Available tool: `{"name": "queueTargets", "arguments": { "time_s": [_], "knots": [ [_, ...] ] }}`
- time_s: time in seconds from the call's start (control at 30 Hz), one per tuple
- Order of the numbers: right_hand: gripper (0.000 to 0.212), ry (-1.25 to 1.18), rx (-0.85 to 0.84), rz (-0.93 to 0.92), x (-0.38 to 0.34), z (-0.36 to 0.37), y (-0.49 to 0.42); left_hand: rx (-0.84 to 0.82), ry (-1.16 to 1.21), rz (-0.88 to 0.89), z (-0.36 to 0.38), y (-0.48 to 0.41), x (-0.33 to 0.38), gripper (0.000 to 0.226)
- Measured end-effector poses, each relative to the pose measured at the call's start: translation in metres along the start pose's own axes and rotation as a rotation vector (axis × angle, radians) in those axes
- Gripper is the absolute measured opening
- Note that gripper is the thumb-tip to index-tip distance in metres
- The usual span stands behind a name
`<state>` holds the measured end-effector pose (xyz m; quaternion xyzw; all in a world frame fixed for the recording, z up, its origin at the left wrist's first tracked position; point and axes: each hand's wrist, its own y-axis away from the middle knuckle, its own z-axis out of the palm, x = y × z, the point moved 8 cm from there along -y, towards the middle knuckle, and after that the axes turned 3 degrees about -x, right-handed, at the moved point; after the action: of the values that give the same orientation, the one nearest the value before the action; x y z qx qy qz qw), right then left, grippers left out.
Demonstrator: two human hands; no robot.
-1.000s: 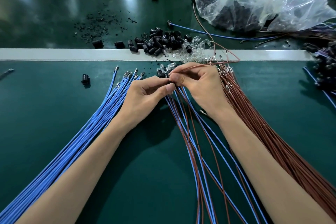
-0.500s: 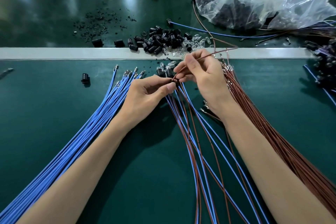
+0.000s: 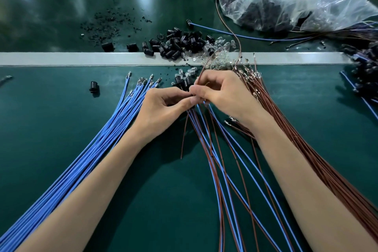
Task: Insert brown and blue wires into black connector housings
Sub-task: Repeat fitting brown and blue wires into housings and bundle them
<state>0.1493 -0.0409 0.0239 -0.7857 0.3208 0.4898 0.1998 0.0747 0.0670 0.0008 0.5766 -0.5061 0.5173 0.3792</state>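
Housings (image 3: 263, 12) fill the clear bag (image 3: 319, 4); left hand (image 3: 163, 108) pinches a black connector (image 3: 191, 106), right hand (image 3: 223, 96) a brown wire (image 3: 202, 70).

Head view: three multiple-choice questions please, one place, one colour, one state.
1. Where does the all-blue wire bundle lie? A) left of the left hand B) right of the right hand C) between the hands
2. What colour is the right-side wire bundle? A) yellow B) brown C) green
3. What is the right hand doing? A) lying open B) pinching a brown wire C) clenched empty
Answers: A, it fans out beyond the left wrist; B, brown strands; B, fingertips close on it.
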Motion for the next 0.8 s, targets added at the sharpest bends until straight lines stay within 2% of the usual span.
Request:
{"name": "queueTargets", "arguments": {
  "time_s": [0.07, 0.13, 0.17, 0.2, 0.3, 0.33, 0.47, 0.5, 0.53, 0.63, 0.7, 0.8],
  "knots": [
    [0.008, -0.118, 0.036, 0.003, 0.000, -0.005, 0.000, -0.002, -0.002, -0.013, 0.000, 0.000, -0.001, 0.016],
    [0.009, -0.421, 0.168, -0.003, 0.000, -0.016, 0.000, 0.003, 0.005, -0.025, -0.002, 0.000, -0.003, 0.016],
    [0.009, -0.486, 0.215, -0.008, 0.002, -0.020, 0.000, 0.001, 0.001, -0.023, -0.001, 0.000, -0.003, 0.016],
    [0.010, -0.456, 0.221, -0.011, 0.002, -0.021, 0.001, 0.001, 0.000, -0.021, -0.001, 0.001, -0.003, 0.016],
    [0.005, -0.141, -0.008, 0.033, 0.002, 0.000, 0.000, 0.008, 0.005, 0.008, -0.002, 0.001, 0.000, 0.014],
    [0.004, -0.133, -0.032, 0.056, 0.004, 0.003, 0.001, 0.009, 0.002, 0.011, -0.002, 0.001, 0.001, 0.013],
    [0.011, -0.517, 0.195, 0.048, 0.005, -0.015, 0.001, 0.006, 0.007, -0.019, -0.002, 0.002, -0.003, 0.015],
    [0.013, -0.550, 0.236, 0.043, 0.006, -0.018, 0.001, 0.006, 0.002, -0.021, -0.001, 0.002, -0.003, 0.016],
    [0.014, -0.514, 0.242, 0.039, 0.006, -0.018, 0.000, 0.006, -0.006, -0.021, -0.002, 0.002, -0.003, 0.017],
    [0.012, -0.354, 0.114, 0.053, 0.004, -0.003, -0.001, -0.009, -0.031, -0.008, -0.001, 0.001, -0.002, 0.015],
    [0.008, -0.441, 0.082, 0.075, 0.006, 0.001, -0.002, 0.007, -0.004, -0.010, -0.002, 0.001, -0.003, 0.013],
    [0.015, -0.618, 0.199, 0.069, 0.008, -0.008, -0.002, 0.030, 0.021, -0.025, -0.004, 0.001, -0.005, 0.013]
  ]
}}
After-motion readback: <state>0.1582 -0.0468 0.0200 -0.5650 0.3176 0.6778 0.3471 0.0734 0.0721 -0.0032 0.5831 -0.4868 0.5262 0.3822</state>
